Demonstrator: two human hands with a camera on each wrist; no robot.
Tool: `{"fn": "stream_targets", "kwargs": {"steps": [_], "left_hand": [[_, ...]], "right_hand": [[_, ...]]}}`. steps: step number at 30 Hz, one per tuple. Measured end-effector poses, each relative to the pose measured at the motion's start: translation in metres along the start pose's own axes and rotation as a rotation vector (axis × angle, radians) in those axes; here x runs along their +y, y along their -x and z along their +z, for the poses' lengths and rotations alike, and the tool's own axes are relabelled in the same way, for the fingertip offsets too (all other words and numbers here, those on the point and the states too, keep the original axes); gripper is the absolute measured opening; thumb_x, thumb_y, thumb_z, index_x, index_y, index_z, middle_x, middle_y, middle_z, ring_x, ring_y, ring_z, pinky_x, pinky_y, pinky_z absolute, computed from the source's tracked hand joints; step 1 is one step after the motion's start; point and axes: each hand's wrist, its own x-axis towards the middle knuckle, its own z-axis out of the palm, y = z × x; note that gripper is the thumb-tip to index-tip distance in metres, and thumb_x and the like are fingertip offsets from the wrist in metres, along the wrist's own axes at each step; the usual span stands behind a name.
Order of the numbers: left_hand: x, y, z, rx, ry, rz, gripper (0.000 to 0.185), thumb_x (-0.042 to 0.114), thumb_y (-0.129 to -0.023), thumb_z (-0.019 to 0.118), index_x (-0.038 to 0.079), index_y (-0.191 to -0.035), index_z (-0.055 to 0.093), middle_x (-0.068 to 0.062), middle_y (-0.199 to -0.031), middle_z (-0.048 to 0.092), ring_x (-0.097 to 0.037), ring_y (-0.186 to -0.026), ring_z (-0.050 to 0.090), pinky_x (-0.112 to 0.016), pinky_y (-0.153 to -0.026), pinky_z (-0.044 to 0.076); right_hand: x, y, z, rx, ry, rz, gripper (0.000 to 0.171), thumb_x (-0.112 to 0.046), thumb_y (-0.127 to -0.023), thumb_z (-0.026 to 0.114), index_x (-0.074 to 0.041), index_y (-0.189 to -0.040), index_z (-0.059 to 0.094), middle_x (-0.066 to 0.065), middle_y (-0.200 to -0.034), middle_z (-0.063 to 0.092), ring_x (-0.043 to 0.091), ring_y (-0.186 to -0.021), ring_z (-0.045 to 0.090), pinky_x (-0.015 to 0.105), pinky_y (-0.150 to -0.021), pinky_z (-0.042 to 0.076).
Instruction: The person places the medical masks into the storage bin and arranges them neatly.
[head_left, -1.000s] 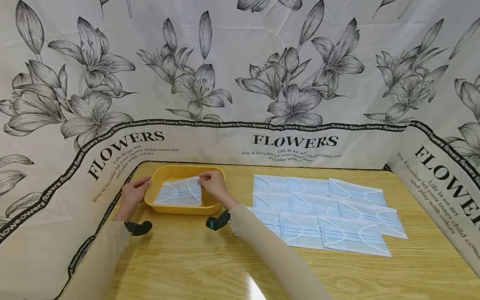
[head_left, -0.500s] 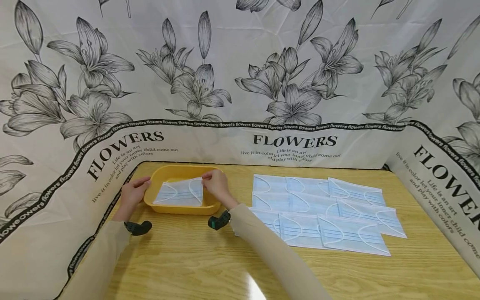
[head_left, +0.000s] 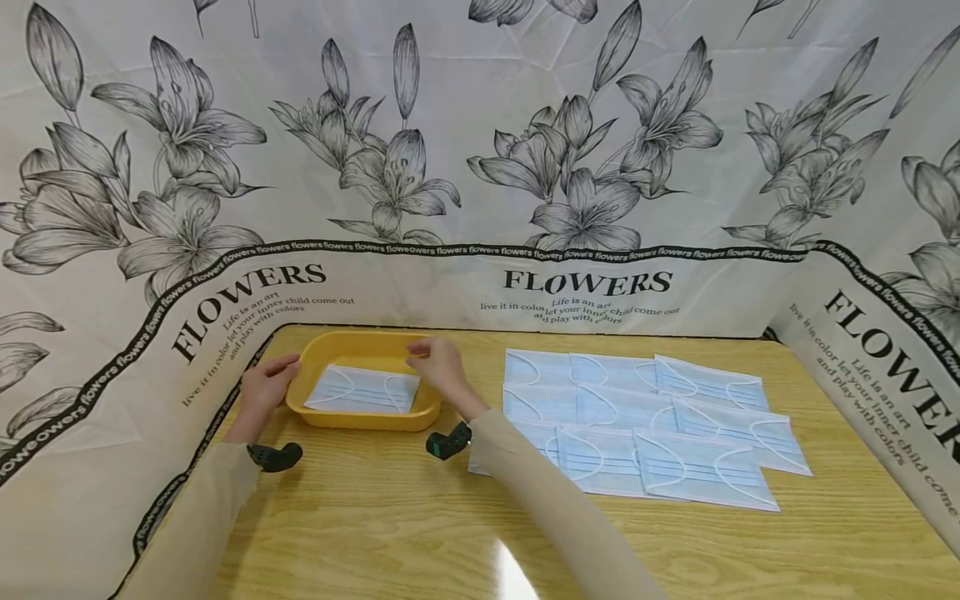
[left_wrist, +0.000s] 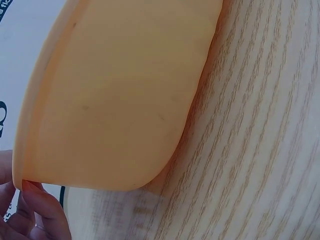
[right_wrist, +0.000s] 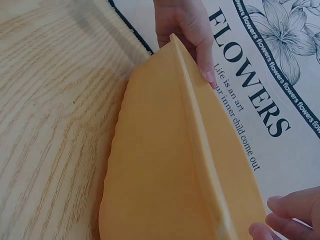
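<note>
A yellow plastic basin stands at the back left of the table. Inside it lies a pale blue face mask with white ear loops. My left hand holds the basin's left end; in the left wrist view its thumb and fingers pinch the rim. Over the basin's right end hovers my right hand, fingers loosely bent and apart from the mask. The right wrist view shows nothing between that hand's fingertips. The basin's wall hides the mask in both wrist views.
To the right, several overlapping face masks lie in rows on the wooden table. A white cloth printed with flowers and lettering surrounds the table's back and sides. Dark devices are worn on both wrists.
My right hand has let go of the mask's right end and moved slightly right. The mask's right side has dropped, so it lies flatter in the basin. My left hand stays put.
</note>
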Motion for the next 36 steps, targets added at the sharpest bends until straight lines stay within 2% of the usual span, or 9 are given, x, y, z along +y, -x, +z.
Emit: {"fn": "stream_targets", "kwargs": {"steps": [8,15,29,36], "left_hand": [[0.002,0.001,0.002,0.002,-0.001,-0.001,0.044,0.029,-0.099,0.052,0.007,-0.137,0.054,-0.022,-0.139,0.051,0.008,-0.074,0.055,-0.014,-0.062,0.052],[0.005,0.004,0.003,0.011,0.014,0.000,0.044,0.027,-0.099,0.051,0.005,-0.137,0.054,-0.022,-0.138,0.052,0.006,-0.076,0.058,-0.016,-0.065,0.054],[0.001,0.002,0.001,0.019,-0.037,0.011,0.044,0.028,-0.099,0.051,0.005,-0.137,0.054,-0.023,-0.138,0.052,0.008,-0.073,0.053,-0.013,-0.062,0.052],[-0.001,0.001,0.002,0.018,-0.055,0.010,0.045,0.029,-0.099,0.050,0.005,-0.137,0.054,-0.021,-0.141,0.050,0.004,-0.082,0.053,-0.010,-0.064,0.050]], "right_hand": [[-0.001,0.007,-0.012,-0.034,-0.022,0.003,0.026,-0.009,-0.088,0.069,-0.003,-0.114,0.070,0.010,-0.111,0.072,0.025,-0.098,0.068,0.032,-0.082,0.056],[-0.002,0.016,-0.025,-0.029,-0.066,-0.029,0.026,-0.006,-0.087,0.069,-0.003,-0.112,0.070,0.012,-0.111,0.071,0.027,-0.096,0.068,0.033,-0.080,0.056],[-0.002,0.035,-0.047,-0.028,-0.085,-0.051,0.025,-0.009,-0.087,0.070,-0.005,-0.112,0.070,0.012,-0.111,0.071,0.026,-0.094,0.068,0.028,-0.075,0.056],[0.000,0.044,-0.055,-0.008,-0.076,-0.081,0.023,-0.008,-0.085,0.072,-0.005,-0.108,0.072,0.012,-0.107,0.072,0.024,-0.090,0.069,0.026,-0.074,0.056]]}}
